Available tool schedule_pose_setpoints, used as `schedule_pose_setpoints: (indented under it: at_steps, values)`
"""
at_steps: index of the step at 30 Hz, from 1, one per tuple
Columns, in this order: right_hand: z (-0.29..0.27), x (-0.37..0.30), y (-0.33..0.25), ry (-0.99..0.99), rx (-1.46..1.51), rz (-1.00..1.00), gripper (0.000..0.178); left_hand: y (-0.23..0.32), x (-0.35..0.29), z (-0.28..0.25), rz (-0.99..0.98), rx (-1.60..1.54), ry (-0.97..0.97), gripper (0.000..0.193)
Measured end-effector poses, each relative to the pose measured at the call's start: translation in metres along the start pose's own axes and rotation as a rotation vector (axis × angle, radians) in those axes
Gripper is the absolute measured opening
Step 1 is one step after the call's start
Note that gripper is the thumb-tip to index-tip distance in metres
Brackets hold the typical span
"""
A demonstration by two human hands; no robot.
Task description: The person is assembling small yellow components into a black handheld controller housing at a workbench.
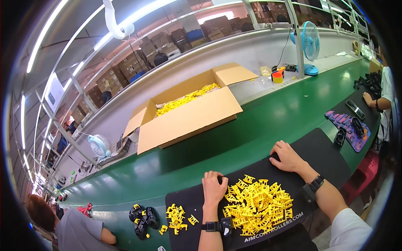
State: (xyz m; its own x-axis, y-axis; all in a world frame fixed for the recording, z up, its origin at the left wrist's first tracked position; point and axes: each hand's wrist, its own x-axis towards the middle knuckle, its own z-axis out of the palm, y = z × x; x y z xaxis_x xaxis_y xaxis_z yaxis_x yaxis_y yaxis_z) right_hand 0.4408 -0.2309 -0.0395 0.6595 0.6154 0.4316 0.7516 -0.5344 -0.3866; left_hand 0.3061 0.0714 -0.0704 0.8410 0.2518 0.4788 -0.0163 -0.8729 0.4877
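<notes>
A heap of small yellow plastic parts [257, 205], frame-like with crossbars, lies on a black mat [324, 167] in front of me. My left hand [214, 188] rests at the heap's left side. Its fingers are loosely bent, the thumb stands apart, and nothing shows in it. Beyond the heap to the right, my right hand [288, 157] lies on the mat's far edge, thumb and fingers apart and no object visible in it. A smaller group of yellow parts [176, 217] sits left of my left forearm. Both wrists wear dark bands.
On the green table [268, 113] stands an open cardboard box [188, 121] with many yellow parts inside. Black molded pieces [144, 218] lie left of the mat. At right are a phone [355, 108], a patterned mat [356, 140] and a co-worker's hand [369, 100]. Another person [81, 230] sits left.
</notes>
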Motion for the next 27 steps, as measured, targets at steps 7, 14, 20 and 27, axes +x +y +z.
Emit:
schedule_pose_setpoints:
  at_steps: [7,14,20,27]
  values:
    - [0.002,0.004,-0.003,0.005,0.029,0.009,0.019,-0.004,0.003,-0.002,-0.018,0.002,-0.009,0.017]
    - [0.0,0.002,0.004,0.023,0.079,-0.001,0.016,-0.004,-0.002,-0.001,-0.04,-0.045,0.017,0.016]
    - [-0.002,0.002,0.002,0.013,0.066,-0.016,0.018,-0.006,-0.003,0.001,-0.062,-0.021,0.007,0.016]
    - [0.008,0.001,0.007,-0.026,-0.132,-0.01,0.03,-0.015,0.001,0.006,-0.034,0.018,-0.021,0.017]
